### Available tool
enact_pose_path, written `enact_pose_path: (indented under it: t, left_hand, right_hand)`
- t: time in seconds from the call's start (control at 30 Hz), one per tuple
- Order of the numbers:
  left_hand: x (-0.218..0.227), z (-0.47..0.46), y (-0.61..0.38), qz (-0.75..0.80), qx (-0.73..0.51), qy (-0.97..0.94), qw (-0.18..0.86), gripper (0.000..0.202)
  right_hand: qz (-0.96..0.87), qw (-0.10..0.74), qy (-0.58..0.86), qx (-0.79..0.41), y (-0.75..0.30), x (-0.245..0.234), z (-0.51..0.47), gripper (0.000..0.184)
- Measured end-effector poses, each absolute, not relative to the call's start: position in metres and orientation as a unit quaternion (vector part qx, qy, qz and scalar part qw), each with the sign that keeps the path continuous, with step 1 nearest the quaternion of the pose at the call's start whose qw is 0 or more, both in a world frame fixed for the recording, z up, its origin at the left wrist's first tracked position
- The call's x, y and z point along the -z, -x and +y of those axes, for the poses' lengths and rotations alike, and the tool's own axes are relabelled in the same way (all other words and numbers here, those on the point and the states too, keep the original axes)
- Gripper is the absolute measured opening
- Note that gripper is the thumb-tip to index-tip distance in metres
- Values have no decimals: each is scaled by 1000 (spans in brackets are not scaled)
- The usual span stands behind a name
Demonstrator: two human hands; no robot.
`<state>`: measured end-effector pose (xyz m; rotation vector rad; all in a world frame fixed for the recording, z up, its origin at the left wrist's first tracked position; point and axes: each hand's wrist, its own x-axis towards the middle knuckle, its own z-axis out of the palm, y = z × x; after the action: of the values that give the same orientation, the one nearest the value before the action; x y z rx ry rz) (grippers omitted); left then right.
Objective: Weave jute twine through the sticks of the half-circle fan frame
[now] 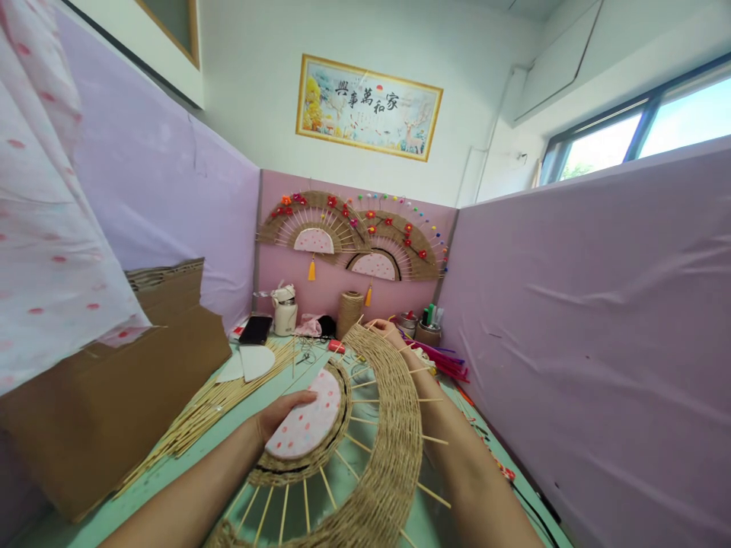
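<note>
A half-round fan woven from twine over thin sticks is held up above the table, its centre covered in white cloth with pink dots. My left hand grips it at this dotted centre, thumb lying across the cloth and the other fingers hidden behind. At the far upper end of the woven band, my right hand is bent round the edge. Its fingers are partly covered by the fan and seem to pinch there. Bare stick ends jut out beyond the band's outer edge.
Bamboo sticks lie on the green table at left, beside cardboard and white half-circles. Behind stand a twine spool, a white bottle and a phone. Two decorated fans hang on the pink partition.
</note>
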<state>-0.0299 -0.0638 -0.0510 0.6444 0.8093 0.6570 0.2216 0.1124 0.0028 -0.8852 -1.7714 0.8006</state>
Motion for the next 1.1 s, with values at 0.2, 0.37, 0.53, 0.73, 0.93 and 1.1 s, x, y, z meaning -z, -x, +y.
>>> enact_pose_path:
  t: [0.2, 0.37, 0.53, 0.73, 0.93, 1.1]
  left_hand:
    - [48, -63, 27, 368, -284, -305, 831, 30]
    - [46, -62, 22, 352, -244, -320, 845, 27]
    - [49, -59, 21, 348, -228, -331, 847, 28]
    - [54, -56, 19, 335, -211, -330, 857, 30]
    - [57, -57, 24, 335, -234, -323, 854, 28]
    - [51, -59, 30, 336, -271, -320, 843, 27]
  right_hand:
    - [-758, 420, 415, -276, -229, -26, 115, 35]
    - [-800, 367, 416, -231, -235, -56, 116, 31]
    - [-836, 314, 405, -194, -238, -84, 112, 25]
    - [-862, 272, 390, -175, -233, -103, 108, 21]
    - [-882, 246, 354, -188, -229, -108, 85, 25]
    - [-856, 287, 347, -253, -252, -99, 73, 33]
